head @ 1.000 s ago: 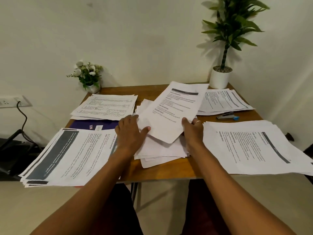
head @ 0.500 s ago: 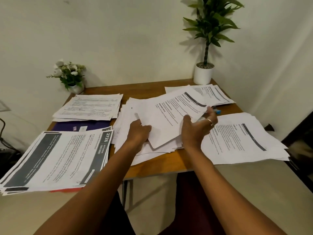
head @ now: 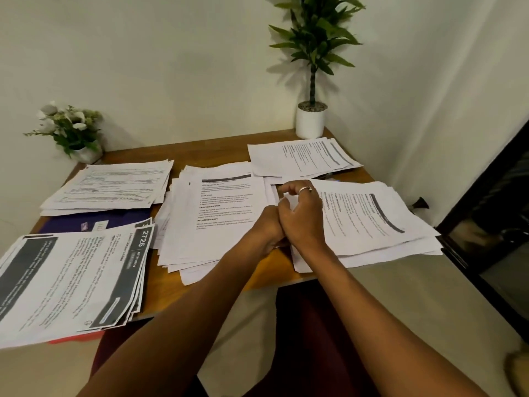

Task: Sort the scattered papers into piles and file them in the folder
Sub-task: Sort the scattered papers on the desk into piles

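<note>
Several paper piles cover the wooden table [head: 200,150]. A loose middle pile [head: 217,222] lies in front of me. The right pile [head: 372,219] has a dark-banded sheet on top. My right hand [head: 300,216], with a ring, hovers over that pile's left edge, its fingers loosely curled and thumb and forefinger apart. My left hand [head: 264,229] sits tight against the right wrist with its fingers hidden. The left pile [head: 71,279] overhangs the front edge. A dark blue folder [head: 86,222] lies partly under the back-left pile [head: 114,187].
Another pile [head: 303,156] lies at the back right beside a white-potted plant [head: 311,118]. A small flower pot [head: 77,138] stands at the back left corner. Something red [head: 74,338] shows beneath the left pile. The wall runs close on the right.
The sheet that both hands held over the middle pile is no longer lifted. Both hands have moved right and come together at the right pile's left edge. The view has turned right.
</note>
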Action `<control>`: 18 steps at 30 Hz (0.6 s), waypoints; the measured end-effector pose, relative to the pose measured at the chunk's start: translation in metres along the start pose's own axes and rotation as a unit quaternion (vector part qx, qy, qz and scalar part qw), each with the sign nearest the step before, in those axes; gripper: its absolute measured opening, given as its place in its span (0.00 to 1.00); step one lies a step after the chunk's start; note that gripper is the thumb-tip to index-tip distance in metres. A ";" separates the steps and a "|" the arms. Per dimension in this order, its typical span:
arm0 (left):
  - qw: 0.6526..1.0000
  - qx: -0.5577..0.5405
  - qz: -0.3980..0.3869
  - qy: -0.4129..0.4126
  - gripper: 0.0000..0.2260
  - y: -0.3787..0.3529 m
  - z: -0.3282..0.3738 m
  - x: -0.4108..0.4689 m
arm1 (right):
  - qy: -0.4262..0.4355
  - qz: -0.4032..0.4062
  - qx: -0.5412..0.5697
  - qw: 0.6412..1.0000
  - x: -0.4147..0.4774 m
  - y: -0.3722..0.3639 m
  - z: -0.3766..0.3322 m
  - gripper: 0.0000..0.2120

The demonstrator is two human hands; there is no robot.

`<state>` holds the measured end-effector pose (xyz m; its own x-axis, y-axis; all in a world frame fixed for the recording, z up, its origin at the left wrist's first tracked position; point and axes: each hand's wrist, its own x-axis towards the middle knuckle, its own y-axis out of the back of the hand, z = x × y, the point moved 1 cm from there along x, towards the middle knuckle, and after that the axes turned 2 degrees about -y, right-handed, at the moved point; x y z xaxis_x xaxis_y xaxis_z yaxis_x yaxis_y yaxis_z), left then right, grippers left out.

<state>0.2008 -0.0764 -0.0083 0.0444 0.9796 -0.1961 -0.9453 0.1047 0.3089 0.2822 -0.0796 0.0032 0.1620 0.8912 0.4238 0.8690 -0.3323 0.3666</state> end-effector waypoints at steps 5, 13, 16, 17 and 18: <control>1.000 0.001 0.000 0.008 0.13 -0.003 0.003 -0.005 | -0.045 -0.027 0.009 0.999 -0.001 0.003 0.011 0.09; 0.974 0.130 0.175 -0.064 0.12 0.058 0.002 -0.010 | -0.091 -0.069 -0.016 0.993 0.001 -0.019 0.016 0.10; 0.937 0.250 0.240 -0.038 0.12 0.100 -0.025 -0.015 | -0.118 -0.156 -0.056 0.979 0.002 -0.045 0.019 0.15; 0.925 0.290 0.244 -0.003 0.15 0.112 -0.036 -0.017 | -0.126 -0.182 -0.071 0.973 0.001 -0.054 0.021 0.18; 0.915 0.329 0.233 0.035 0.20 0.120 -0.046 -0.020 | -0.133 -0.196 -0.084 0.968 0.000 -0.061 0.022 0.21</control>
<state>0.0716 -0.0913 -0.0103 -0.3564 0.9331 0.0476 -0.4568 -0.2185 0.8623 0.2395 -0.0529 -0.0370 -0.0310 0.9995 0.0038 0.8039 0.0227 0.5943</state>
